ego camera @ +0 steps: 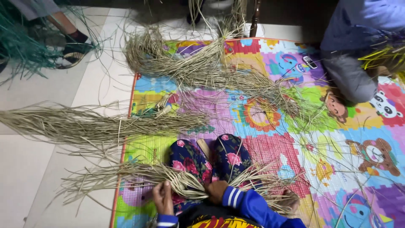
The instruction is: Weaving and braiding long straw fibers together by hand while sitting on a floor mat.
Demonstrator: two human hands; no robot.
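A bundle of dried straw strands (185, 183) lies across the person's lap, above floral-trousered knees (211, 158). The left hand (163, 197) is closed around the bundle; the right hand (216, 191) grips it just beside, fingers clamped on the strands. More loose straw piles (101, 124) spread over the colourful play mat (337, 160) and the pale floor (25, 169). Another person's knee (352, 78) rests on the mat's far corner.
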